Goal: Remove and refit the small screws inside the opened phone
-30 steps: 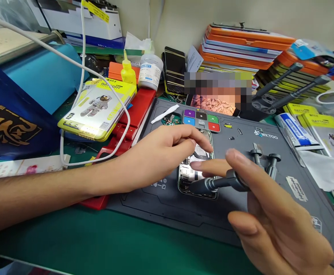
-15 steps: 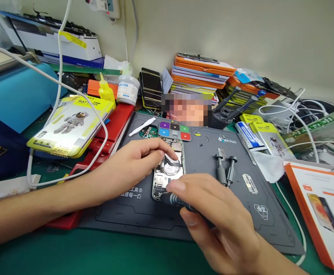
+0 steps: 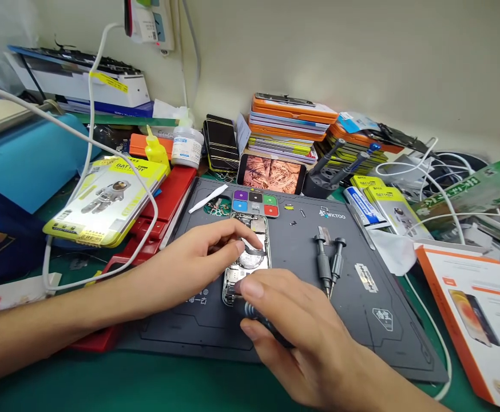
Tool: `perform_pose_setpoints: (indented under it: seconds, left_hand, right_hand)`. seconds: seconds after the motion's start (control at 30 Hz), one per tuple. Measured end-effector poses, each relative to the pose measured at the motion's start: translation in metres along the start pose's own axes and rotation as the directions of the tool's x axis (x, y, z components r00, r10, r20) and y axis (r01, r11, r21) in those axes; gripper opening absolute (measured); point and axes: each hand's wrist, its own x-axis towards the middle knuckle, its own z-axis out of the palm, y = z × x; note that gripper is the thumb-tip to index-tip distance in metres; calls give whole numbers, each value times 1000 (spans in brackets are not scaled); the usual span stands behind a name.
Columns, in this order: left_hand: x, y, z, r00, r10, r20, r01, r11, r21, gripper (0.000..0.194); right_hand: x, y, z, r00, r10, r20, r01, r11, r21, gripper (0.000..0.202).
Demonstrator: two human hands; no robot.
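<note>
- Green bench top (image 3: 147, 377) — under the dark grey mat (image 3: 293, 246).
- Right hand (image 3: 305, 326): just beyond the phone's near end, clamped on a dark tool (image 3: 250, 311) mostly hidden by the fingers.
- Left hand (image 3: 202, 252): in from the left, fingertips at the phone's middle — cannot tell whether they grip.
- Opened phone (image 3: 250, 264): on the mat, insides showing.
- Two screwdrivers (image 3: 324, 266): right of the phone, tips pointing near.

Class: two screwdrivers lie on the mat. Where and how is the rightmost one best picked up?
Grip the rightmost screwdriver by its thick handle, probably from above and the right: the other screwdriver lies close on its left, and the thin end points toward the viewer.
</note>
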Motion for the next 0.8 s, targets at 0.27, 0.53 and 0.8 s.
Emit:
perform_pose_setpoints:
  seconds: [0.27, 0.53, 0.8]
  left_hand:
    - [-1, 0, 1, 996, -39, 80, 54, 979, -196, 17]
    - [2, 1, -2, 971, -198, 136, 233, 917, -324, 6]
    - [3, 3, 3, 936, -315, 157, 352, 821, -449, 14]
  right_hand:
    - [-2, -4, -1, 996, 84, -22, -83, 996, 32, 61]
    - [-5, -1, -6, 998, 38, -45, -40, 998, -56, 33]
    - [-3, 0, -3, 996, 58, -66, -61, 997, -45, 21]
